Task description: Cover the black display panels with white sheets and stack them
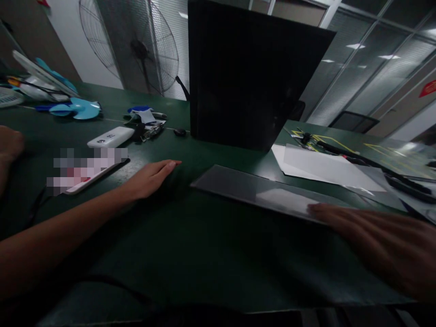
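Observation:
My right hand (pixel 381 240) is at the right side, its fingertips on the near edge of a flat, see-through plastic sheet (pixel 235 184). The sheet tilts slightly above the green tabletop, with a pale patch that could be paper or a reflection. My left hand (pixel 153 178) is left of the sheet, apart from it. It is seen edge-on, fingers stretched out toward the right, holding nothing. Beside my left forearm lies a phone-like white device (pixel 91 179), partly blurred out. Behind it rests a white power bank (pixel 111 137).
A large black panel (pixel 252 77) stands upright on the green table (pixel 204 263). White papers (pixel 327 168) and black cables lie to the right. Keys (pixel 153 131) and blue fan blades (pixel 80 109) are at the back left. Another person's hand (pixel 12 143) rests at the left edge.

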A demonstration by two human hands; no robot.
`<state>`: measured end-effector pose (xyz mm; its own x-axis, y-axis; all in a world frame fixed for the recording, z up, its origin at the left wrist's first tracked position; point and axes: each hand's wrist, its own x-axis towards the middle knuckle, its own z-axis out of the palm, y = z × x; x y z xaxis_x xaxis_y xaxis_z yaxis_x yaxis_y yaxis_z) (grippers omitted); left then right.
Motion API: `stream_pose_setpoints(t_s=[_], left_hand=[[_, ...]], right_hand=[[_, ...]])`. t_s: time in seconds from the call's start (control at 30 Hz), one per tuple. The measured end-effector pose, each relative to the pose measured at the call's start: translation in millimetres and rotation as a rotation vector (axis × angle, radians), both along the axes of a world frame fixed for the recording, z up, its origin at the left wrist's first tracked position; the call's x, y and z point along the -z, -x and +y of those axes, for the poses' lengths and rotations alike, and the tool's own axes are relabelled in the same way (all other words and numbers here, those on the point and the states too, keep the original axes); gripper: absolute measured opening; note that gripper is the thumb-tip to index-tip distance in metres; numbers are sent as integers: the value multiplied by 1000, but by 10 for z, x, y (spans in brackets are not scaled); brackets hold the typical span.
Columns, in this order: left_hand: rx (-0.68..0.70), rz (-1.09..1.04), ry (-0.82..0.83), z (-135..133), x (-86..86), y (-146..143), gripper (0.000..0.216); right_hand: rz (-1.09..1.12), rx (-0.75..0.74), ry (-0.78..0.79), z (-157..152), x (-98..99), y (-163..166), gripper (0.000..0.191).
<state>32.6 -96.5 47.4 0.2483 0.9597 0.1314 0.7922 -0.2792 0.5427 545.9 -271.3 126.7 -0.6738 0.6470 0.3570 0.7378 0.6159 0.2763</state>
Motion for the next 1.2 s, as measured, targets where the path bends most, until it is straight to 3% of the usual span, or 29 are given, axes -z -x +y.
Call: stream_pose_setpoints(t_s=[0.1, 0.2, 0.3, 0.4, 0.5, 0.6, 0.7, 0.77, 0.83, 0.93, 1.1, 1.2], left_hand=[[-54, -114, -37, 11, -53, 53, 79], [-60, -20, -72, 27, -46, 104, 75], [77, 168, -111, 37, 27, 142, 74], [192, 378, -67, 34, 115, 162, 76], [199, 463, -26, 19, 150, 153, 75], [173, 473, -32, 4, 140, 119, 74], [158, 481, -32, -9, 127, 82, 75], [149, 489, -23, -17, 123, 62, 76], [132, 497, -26, -22, 122, 45, 76], [106, 503, -50, -25, 119, 20, 76], [63, 572, -73, -58, 67, -57, 73], [33, 642, -95, -122, 0, -122, 69]], right_hand=[[2, -206, 126, 145, 402, 666, 75], [31, -260, 425, 333, 672, 1160, 83], [28, -340, 664, 545, 758, 1451, 82], [36, -446, 761, 833, 732, 1505, 75], [141, -342, 694, 1302, 729, 1211, 69], [264, 43, 425, 1847, 831, 539, 65], [280, 425, 214, 2200, 1000, -287, 67], [276, 717, 244, 2283, 1102, -743, 76], [276, 852, 302, 2286, 1168, -1037, 86], [265, 901, 377, 2248, 1185, -1183, 91], [218, 981, 400, 2175, 1079, -1032, 93], [164, 977, 363, 2100, 998, -888, 74]])
